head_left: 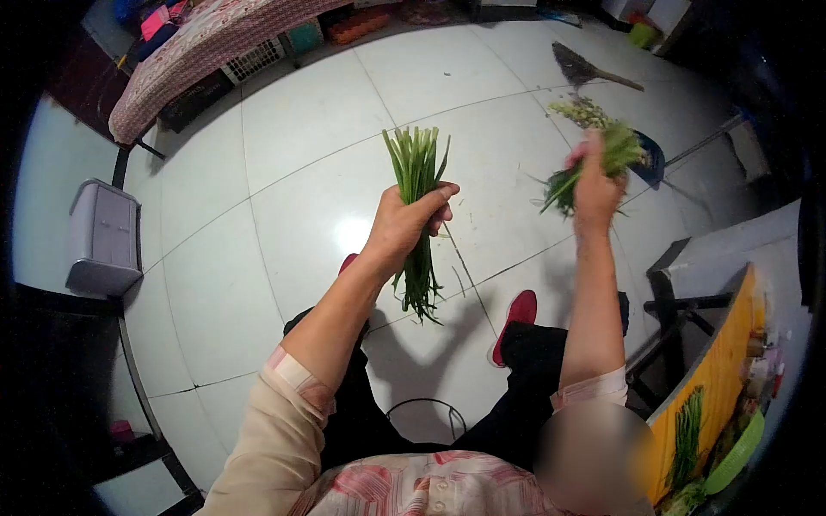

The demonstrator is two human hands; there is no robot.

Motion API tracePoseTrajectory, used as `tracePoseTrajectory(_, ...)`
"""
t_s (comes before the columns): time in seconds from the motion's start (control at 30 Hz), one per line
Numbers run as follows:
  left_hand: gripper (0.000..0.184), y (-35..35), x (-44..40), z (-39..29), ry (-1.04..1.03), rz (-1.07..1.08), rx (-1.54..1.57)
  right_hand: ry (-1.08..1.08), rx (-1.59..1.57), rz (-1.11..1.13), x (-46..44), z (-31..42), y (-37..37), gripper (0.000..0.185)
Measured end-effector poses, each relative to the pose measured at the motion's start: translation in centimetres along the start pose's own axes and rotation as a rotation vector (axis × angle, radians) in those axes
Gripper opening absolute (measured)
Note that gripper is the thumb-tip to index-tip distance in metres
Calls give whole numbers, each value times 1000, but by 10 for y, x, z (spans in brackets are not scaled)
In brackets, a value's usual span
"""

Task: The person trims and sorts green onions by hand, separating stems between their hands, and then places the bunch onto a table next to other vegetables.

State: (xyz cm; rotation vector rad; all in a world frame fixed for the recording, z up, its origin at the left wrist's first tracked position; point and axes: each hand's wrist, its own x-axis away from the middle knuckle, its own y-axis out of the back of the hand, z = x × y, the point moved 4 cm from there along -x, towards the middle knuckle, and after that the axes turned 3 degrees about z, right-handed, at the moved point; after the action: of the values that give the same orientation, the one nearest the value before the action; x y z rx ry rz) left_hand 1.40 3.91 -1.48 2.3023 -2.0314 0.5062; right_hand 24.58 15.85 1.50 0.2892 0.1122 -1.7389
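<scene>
In my left hand (pixel 415 217), held over the floor in front of me, is a bunch of chives (pixel 416 159). Pale, even stalk ends point up and away, and thin dark green tips hang below my fist. My right hand (pixel 600 191) is stretched out to the right, a little smeared by motion, with its fingers curled round some loose greens (pixel 619 148). Under and beyond it lies a pile of pale green trimmings (pixel 581 112) on the floor, by a dark blue dustpan (pixel 651 160). The hand hides part of this pile.
A broom head (pixel 575 65) lies farther back. At my right stands a yellow board (pixel 662 439) with more chives (pixel 686 437) and a green basket (pixel 737 453). A grey cabinet (pixel 105 236) is at the left; a cloth-covered table (pixel 198 56) stands behind. Scraps dot the tiles.
</scene>
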Motion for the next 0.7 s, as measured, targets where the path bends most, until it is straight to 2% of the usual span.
tracePoseTrajectory(0.07, 22, -3, 0, 0, 8, 16, -13, -132, -23, 243, 19, -9, -32, 22)
tracePoseTrajectory(0.13, 22, -6, -1, 2, 13, 32, -35, -263, -181, 492, 43, -3, -61, 23)
tracePoseTrajectory(0.2, 21, -7, -4, 8, 12, 51, -50, -378, -232, 574, 59, -1, -76, 19)
tracePoseTrajectory(0.23, 20, -8, -4, 10, 11, 71, -64, -361, -322, 637, 66, 6, -80, 18)
tracePoseTrajectory(0.33, 19, -7, -6, 14, 0, 78, -65, -359, -298, 683, 71, 9, -86, 15)
tracePoseTrajectory(0.43, 21, -5, -2, 5, 1, 70, -48, -388, -230, 610, 68, 6, -86, 12)
tracePoseTrajectory(0.57, 27, 2, -5, 8, -42, 30, 23, -450, -387, 564, 68, -3, -87, 15)
tracePoseTrajectory(0.63, 27, 7, -7, 9, -74, 0, 53, -569, -567, 556, 74, -7, -92, 18)
tracePoseTrajectory(0.7, 27, 6, -7, 10, -54, -40, 19, -560, -610, 615, 78, -8, -91, 22)
